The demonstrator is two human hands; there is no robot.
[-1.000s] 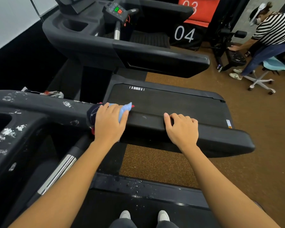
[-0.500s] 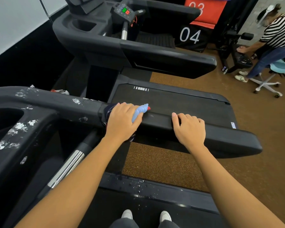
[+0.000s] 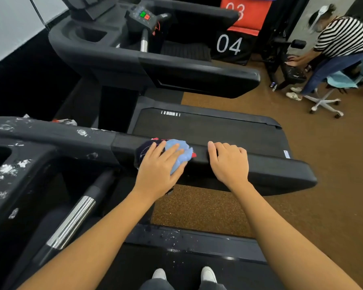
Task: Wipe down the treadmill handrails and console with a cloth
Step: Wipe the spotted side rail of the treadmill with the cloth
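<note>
My left hand (image 3: 158, 166) presses a bunched cloth (image 3: 181, 152), light blue with dark and red parts, onto the black right handrail (image 3: 281, 170) of the treadmill I stand on. Fingers lie over the cloth, which shows at the fingertips. My right hand (image 3: 230, 164) rests palm down on the same handrail, just right of the cloth, fingers curled over the top edge and holding nothing. The console frame (image 3: 40, 135) at the left is black with white foam or residue spots.
A silver-and-black grip bar (image 3: 76, 216) slants below the console. A second treadmill (image 3: 155, 59) stands ahead with green and red buttons. Brown speckled floor lies to the right. A person in a striped shirt (image 3: 342, 38) bends by a white rolling stool (image 3: 325, 101) at far right.
My left hand has slid the cloth rightward along the handrail toward my right hand, and more light blue cloth now shows under the fingers. The right hand has stayed on the rail.
</note>
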